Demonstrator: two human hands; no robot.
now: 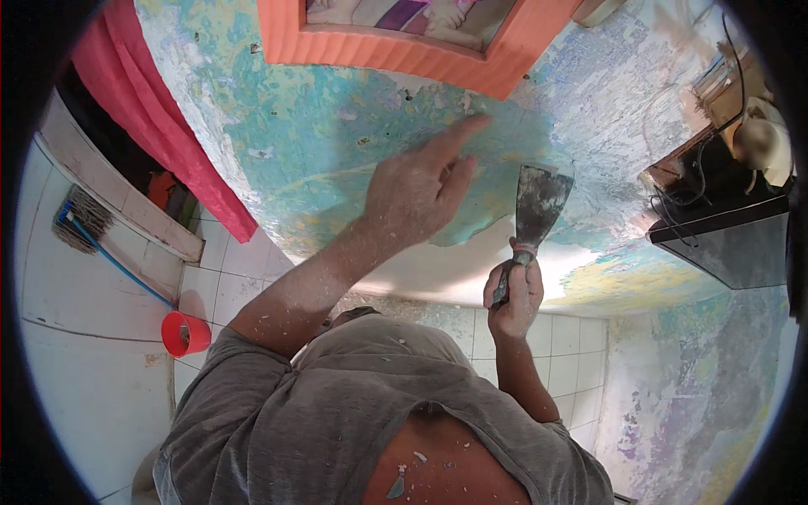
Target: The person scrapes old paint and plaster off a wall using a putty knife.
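Observation:
My right hand (515, 295) is closed around the handle of a paint scraper (541, 206). Its broad blade points up and is smeared dark grey and white. Up near the patchy wall (311, 126), my left hand (417, 189) holds nothing. Its index finger and thumb stretch out while the other fingers partly curl; whether the fingertip touches the wall I cannot tell. Old turquoise, lilac and yellow paint covers the wall, with a bare white area (471, 269) low down. Pale dust coats both hands, and paint flakes lie on my shirt and chest.
An orange-framed picture (404, 55) hangs above my hands. At the right, a dark glass-topped unit (724, 244) has loose cables around it. A red curtain (160, 109), a blue-handled broom (84, 219) and a red bucket (185, 334) are at the left, by white floor tiles (240, 282).

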